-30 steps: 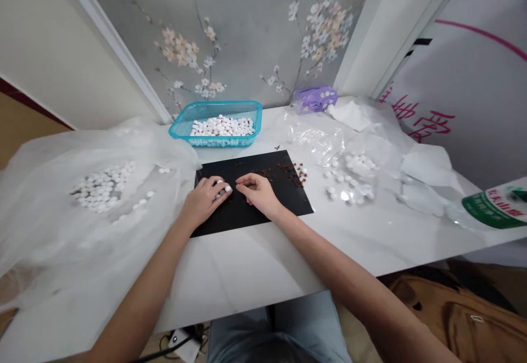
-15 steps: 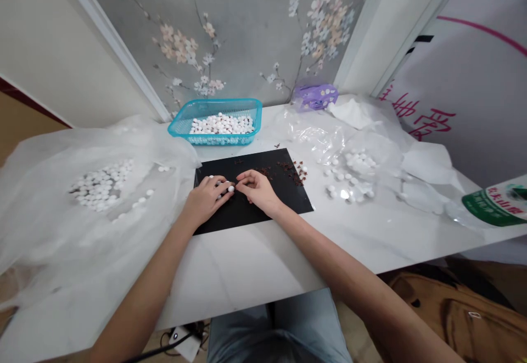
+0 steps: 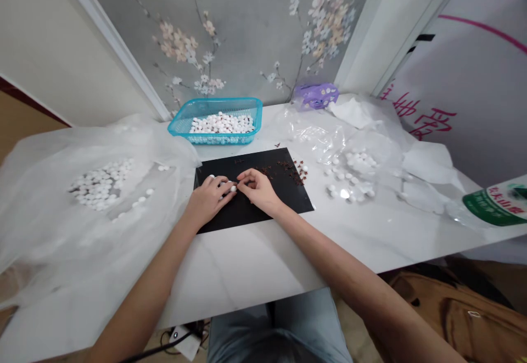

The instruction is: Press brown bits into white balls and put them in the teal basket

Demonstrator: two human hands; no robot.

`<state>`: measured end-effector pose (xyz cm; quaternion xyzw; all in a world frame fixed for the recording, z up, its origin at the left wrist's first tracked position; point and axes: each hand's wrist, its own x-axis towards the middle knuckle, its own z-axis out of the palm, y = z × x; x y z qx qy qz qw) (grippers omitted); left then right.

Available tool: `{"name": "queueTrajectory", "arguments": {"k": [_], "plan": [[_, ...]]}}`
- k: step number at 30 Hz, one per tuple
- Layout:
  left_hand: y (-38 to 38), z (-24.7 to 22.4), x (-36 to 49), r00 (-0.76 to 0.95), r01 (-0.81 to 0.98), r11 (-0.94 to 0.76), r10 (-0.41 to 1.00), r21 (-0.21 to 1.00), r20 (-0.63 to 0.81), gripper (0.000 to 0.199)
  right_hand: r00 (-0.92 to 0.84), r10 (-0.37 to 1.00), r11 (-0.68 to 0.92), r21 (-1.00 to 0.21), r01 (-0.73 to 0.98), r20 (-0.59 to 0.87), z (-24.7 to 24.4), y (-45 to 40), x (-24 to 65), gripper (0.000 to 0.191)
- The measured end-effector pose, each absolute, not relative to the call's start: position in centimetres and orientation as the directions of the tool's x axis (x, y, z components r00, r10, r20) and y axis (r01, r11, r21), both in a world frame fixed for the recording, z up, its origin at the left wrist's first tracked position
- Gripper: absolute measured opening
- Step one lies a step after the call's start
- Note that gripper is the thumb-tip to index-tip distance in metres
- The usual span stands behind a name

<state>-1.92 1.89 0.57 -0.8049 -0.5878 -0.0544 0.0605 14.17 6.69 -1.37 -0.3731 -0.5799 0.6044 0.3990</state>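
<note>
My left hand [image 3: 209, 197] rests over the black mat [image 3: 242, 212], its fingers curled round a small white ball [image 3: 233, 188] at the fingertips. Parts of other white balls show under and behind these fingers. Just right of that ball, my right hand [image 3: 258, 191] is closed in a pinch, the tips almost against the ball. Whatever the pinch holds is too small to make out. Small dark brown pieces [image 3: 294, 173] lie scattered on the mat's right part, beyond my right hand.
Behind the mat stands a blue basket [image 3: 173, 128] with many white balls. A clear plastic bag [image 3: 135, 231] with white balls spreads at left; another plastic bag [image 3: 317, 138] and loose balls lie at right. A purple package [image 3: 316, 96] sits at the wall, a green-labelled bottle [image 3: 494, 206] at far right.
The white ball at my left fingertips has shifted slightly right, and the gap to my right fingertips has narrowed. Otherwise both hands keep nearly the same place.
</note>
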Motion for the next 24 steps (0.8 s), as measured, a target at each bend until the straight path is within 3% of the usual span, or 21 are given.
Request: {"name": "queueTrajectory", "arguments": {"k": [12, 24], "plan": [[2.05, 0.36, -2.27, 0.319, 0.946, -0.323, 0.935, 0.002, 0.157, 0.042, -0.472, 0.880, -0.091, -0.992, -0.082, -0.042, -1.16, 6.89, 14.47, 0.015], [2.12, 0.18, -2.51, 0.348, 0.937, -0.350, 0.925, -0.020, 0.150, 0.043, -0.475, 0.880, -0.063, -0.996, -0.056, -0.029, -1.06, 6.75, 14.50, 0.014]]}}
